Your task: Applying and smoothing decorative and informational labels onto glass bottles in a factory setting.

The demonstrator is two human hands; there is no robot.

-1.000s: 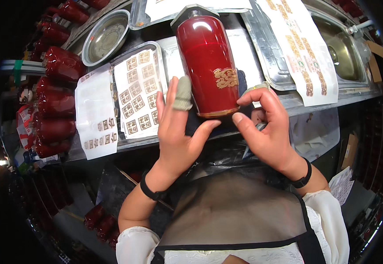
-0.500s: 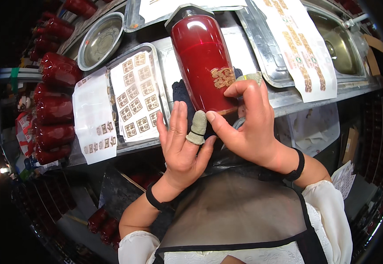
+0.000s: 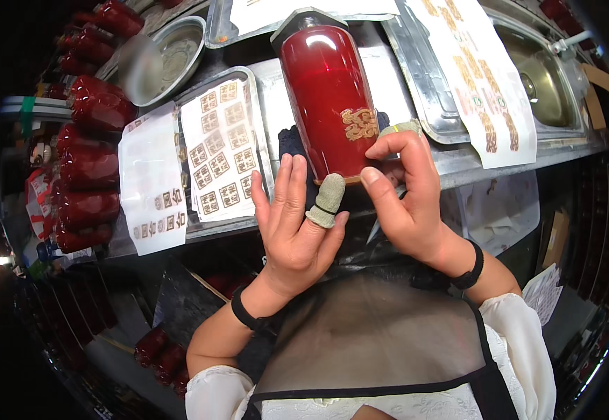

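A glossy dark red bottle with a gold scroll-shaped decal on its side lies on a dark cloth, neck away from me. My left hand is open at the bottle's near end, with a grey-green fabric cot on its index finger. That covered fingertip is at the bottle's base edge. My right hand is at the bottle's lower right side. Its thumb and index finger are apart, with nothing visible between them; its other fingers are partly hidden. Another fabric cot shows behind that index finger.
Sheets of printed brown decals lie on a metal tray to the left. A longer decal strip lies on the right tray, beside a metal sink. Several red bottles line the far left, near a metal basin.
My right thumb has drawn away from the left index fingertip, opening a gap between the hands. The bottle still lies on the cloth.
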